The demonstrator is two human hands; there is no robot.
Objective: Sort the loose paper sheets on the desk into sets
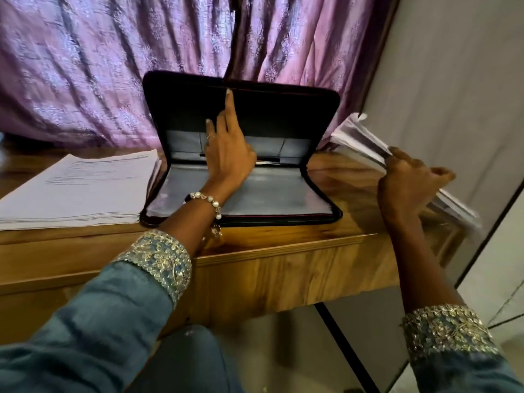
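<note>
Paper for sorting sits in two places. We see one flat stack of sheets (pixel 76 185) lying on the desk (pixel 283 251) to the left of the black zip folder (pixel 241 154), its right edge just beside the folder's rim. A second bundle of sheets (pixel 365 146) is off the desk surface — our right hand (pixel 408 185) grips it, fingers curled round its lower edge, so the pages fan upward and away over the desk's right end, close to the wall (pixel 453 80).

The folder stands open like a book on its side, lower half flat on the desk, lid raised toward the purple curtain (pixel 99 66). Our left hand (pixel 226 154) reaches inside with fingers extended and held close together, index tip touching the lid's lining. We judge this props the lid back so the grey inner pockets stay exposed.

The likely reason for this layout: the right-hand bundle is kept clear of the desk stack to avoid mixing sets. Whether the bundle is headed into the folder, we cannot tell.
</note>
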